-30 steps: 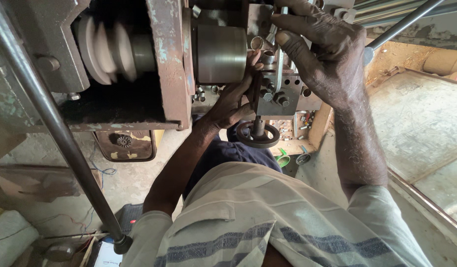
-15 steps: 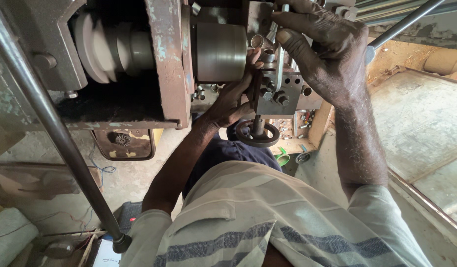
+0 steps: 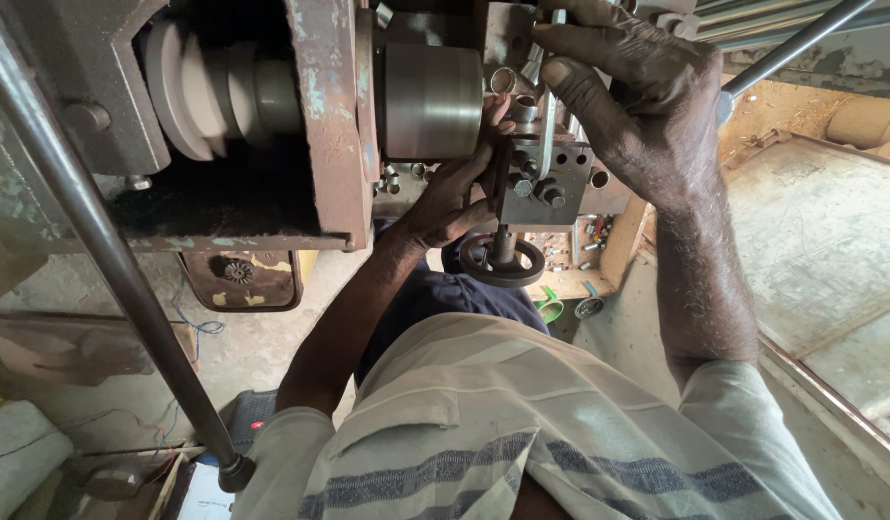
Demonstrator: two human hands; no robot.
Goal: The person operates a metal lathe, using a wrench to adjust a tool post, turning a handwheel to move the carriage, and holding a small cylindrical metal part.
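Note:
My right hand (image 3: 637,106) is closed around a thin steel lever (image 3: 547,125) that stands up from the grey tool post block (image 3: 546,183) of a lathe. From the left, my left hand (image 3: 454,193) grips the side of that block, its thumb raised toward small metal rings (image 3: 507,82). Just left of my fingers sits the round steel chuck (image 3: 433,101). Below the block hangs a dark handwheel (image 3: 503,262).
The rusty headstock wall (image 3: 324,116) and a stepped pulley (image 3: 204,82) fill the upper left. A long steel rod (image 3: 108,250) slants across the left side. A wooden tray of small parts (image 3: 580,250) lies beyond the handwheel, with a concrete floor (image 3: 830,241) at right.
Both hands stay on the lever and the tool post; the view has shifted only slightly.

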